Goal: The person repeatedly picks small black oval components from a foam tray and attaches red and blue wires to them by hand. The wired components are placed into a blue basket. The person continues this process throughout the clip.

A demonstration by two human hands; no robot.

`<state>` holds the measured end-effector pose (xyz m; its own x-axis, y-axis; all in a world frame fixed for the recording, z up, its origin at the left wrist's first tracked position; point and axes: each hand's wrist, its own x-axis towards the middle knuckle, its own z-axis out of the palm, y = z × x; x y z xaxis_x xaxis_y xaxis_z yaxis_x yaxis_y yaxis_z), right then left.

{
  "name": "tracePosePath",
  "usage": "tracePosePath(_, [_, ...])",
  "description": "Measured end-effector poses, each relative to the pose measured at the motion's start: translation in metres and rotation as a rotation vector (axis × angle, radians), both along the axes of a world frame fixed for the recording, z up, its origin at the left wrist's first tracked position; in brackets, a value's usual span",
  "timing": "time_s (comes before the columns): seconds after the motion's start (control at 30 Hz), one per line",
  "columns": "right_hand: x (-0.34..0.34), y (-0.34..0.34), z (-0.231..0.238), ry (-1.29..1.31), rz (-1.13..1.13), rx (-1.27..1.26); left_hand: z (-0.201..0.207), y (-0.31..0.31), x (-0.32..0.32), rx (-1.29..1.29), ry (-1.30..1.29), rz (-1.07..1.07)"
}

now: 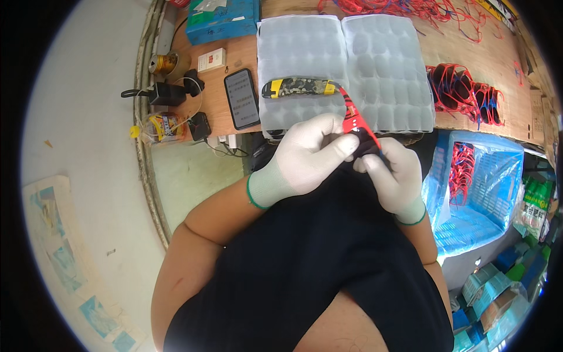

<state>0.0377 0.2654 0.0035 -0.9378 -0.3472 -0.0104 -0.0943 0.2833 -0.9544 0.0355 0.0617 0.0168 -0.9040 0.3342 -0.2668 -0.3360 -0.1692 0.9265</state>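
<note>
Spanning the top of the view, the wooden workbench (469,53) carries two pale foam trays (346,70) side by side, with bundles of red wire (463,88) to their right and a blue plastic basket (487,176) below the bench edge. Both gloved hands meet just under the trays' near edge — the left hand (305,155) pinches a small red part (353,122) between thumb and fingers, and the right hand (396,176) is closed on the dark wire end (370,148) below it. A camouflage-patterned utility knife (299,88) lies on the left tray; a dark phone (241,98) rests just left of it.
</note>
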Motion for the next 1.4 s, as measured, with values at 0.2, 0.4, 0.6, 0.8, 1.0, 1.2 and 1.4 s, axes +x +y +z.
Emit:
tracePosePath(0.2, [-0.002,-0.017,0.005,-0.132,-0.211,-0.170,-0.013,0.012,-0.004,0.025,0.106,0.002])
tracePosePath(0.4, [0.001,-0.019,0.017,0.016,-0.215,-0.054,0.003,0.008,-0.009,-0.053,0.041,-0.053])
tracePosePath(0.6, [0.007,-0.011,0.020,0.089,-0.187,-0.083,0.007,0.012,-0.004,-0.031,0.076,-0.079])
tracePosePath(0.8, [0.001,0.010,0.018,-0.317,-0.120,-0.447,0.018,0.030,-0.010,0.045,0.143,-0.111])
tracePosePath(1.0, [-0.017,0.040,0.015,-0.128,-0.117,-0.354,0.021,0.048,-0.049,-0.268,0.505,-0.156])
tracePosePath(1.2, [-0.048,0.093,-0.024,0.550,-0.221,-0.086,0.003,0.091,-0.090,-0.359,0.510,-0.260])
tracePosePath(1.4, [-0.159,0.297,-0.074,0.637,-0.586,1.016,-0.035,0.098,-0.092,-0.565,0.347,-0.290])
